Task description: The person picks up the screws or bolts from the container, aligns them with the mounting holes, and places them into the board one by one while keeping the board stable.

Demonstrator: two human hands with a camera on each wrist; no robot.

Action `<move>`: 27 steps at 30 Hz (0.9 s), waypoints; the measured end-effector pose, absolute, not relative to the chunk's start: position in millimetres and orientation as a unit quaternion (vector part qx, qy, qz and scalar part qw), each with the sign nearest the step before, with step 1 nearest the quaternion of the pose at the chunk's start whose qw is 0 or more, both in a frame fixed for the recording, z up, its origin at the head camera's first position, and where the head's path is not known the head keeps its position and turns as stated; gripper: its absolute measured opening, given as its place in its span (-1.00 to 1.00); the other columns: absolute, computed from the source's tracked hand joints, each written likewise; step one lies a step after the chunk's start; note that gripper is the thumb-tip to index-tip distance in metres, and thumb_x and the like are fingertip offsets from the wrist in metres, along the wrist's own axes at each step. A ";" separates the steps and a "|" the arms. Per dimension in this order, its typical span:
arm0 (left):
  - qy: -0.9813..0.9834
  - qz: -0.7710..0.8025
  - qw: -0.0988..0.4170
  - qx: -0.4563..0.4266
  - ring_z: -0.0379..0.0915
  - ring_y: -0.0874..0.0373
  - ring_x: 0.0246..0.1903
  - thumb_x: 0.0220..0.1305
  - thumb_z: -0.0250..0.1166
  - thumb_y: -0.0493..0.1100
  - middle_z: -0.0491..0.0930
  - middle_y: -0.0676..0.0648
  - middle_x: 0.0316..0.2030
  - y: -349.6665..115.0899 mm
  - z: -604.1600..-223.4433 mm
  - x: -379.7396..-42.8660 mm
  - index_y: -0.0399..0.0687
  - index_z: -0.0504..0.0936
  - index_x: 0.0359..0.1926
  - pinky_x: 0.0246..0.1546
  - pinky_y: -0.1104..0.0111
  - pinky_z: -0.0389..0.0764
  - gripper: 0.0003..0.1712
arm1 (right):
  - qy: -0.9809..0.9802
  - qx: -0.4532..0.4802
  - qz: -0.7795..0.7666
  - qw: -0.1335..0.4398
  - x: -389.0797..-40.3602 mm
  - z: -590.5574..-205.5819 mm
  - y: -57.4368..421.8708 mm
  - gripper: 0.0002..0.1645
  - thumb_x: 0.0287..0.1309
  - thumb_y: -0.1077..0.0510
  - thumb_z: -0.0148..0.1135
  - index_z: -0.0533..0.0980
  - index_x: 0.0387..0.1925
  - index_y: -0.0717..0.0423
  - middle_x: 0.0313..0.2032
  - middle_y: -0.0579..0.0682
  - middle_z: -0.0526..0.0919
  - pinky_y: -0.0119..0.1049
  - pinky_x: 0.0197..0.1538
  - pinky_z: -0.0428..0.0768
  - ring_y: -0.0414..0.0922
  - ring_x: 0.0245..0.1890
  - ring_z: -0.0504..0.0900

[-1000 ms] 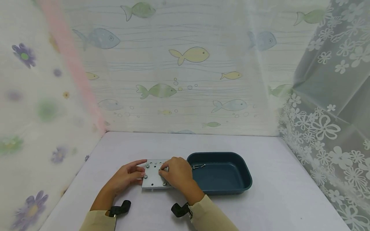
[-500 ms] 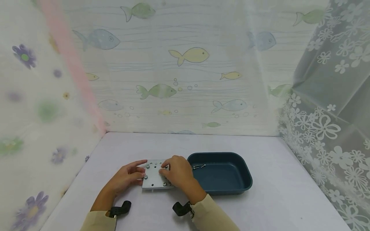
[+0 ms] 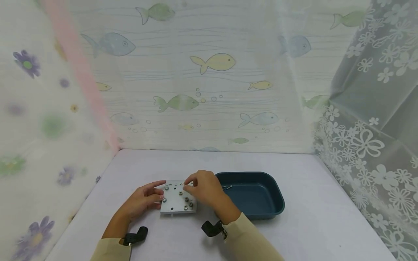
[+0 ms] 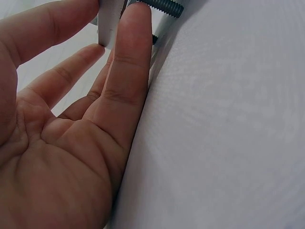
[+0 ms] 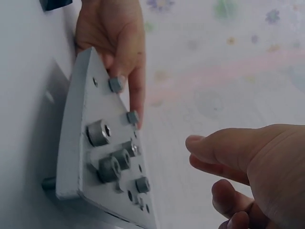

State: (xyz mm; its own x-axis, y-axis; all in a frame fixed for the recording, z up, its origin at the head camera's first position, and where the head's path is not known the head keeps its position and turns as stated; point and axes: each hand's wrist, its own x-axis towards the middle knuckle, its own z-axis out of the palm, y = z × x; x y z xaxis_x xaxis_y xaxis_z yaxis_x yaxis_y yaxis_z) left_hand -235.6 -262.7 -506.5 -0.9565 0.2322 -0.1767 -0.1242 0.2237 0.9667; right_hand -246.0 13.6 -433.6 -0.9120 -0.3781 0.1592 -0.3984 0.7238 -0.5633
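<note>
A light grey metal plate [image 3: 176, 205] with holes stands slightly raised on the table, carrying several socket-head bolts [image 3: 180, 193]. Threaded ends [image 4: 167, 6] stick out beneath it in the left wrist view. My left hand [image 3: 141, 200] grips the plate's left edge, its thumb beside a bolt head in the right wrist view and a finger at the underside. Over the plate's far right corner hovers my right hand [image 3: 205, 186], thumb and index finger extended close together. Nothing shows between those fingers [image 5: 224, 143] in the right wrist view, where they stand apart from the bolts.
A dark blue rectangular tray [image 3: 281, 203] stands just right of the plate, partly behind my right hand. Small screws [image 3: 228, 187] lie at its left end. White cloth covers the table [image 3: 310, 224]; patterned curtains [image 3: 212, 108] hang behind and at both sides.
My right hand has lifted away from a bolt near the plate's middle and moved right and toward the back, uncovering more bolts. The left hand keeps its place.
</note>
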 end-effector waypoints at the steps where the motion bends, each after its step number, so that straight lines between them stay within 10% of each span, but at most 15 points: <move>1: 0.770 0.621 0.143 0.036 0.60 -0.04 -0.01 0.33 0.42 -0.16 0.54 -0.30 0.12 -262.7 -506.4 -235.6 0.08 0.36 0.52 -0.08 0.20 0.78 -0.22 | -0.926 0.213 0.313 0.012 -247.2 -432.5 15.4 -0.82 0.24 -0.10 0.45 0.81 -0.17 -0.23 -0.50 -0.23 0.51 -0.39 -0.51 0.39 -0.25 -0.49 0.43; 27: 0.767 0.626 0.140 0.022 0.62 -0.04 -0.01 0.33 0.41 -0.19 0.53 -0.29 0.12 -260.4 -504.0 -232.7 0.08 0.38 0.51 -0.06 0.20 0.77 -0.24 | -0.898 0.256 0.354 -0.054 -275.1 -418.3 91.7 -0.86 0.27 -0.04 0.43 0.79 -0.15 -0.29 -0.47 -0.20 0.61 -0.34 -0.44 0.51 -0.17 -0.42 0.51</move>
State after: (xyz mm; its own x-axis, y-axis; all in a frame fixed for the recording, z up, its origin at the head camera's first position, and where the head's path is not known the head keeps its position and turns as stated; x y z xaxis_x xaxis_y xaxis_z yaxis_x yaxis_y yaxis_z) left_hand -232.7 -260.4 -504.0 -0.9598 0.2095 -0.1869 -0.1414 0.2147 0.9664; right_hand -275.1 91.7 -418.3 -0.8633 -0.4976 0.0842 -0.4212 0.6185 -0.6633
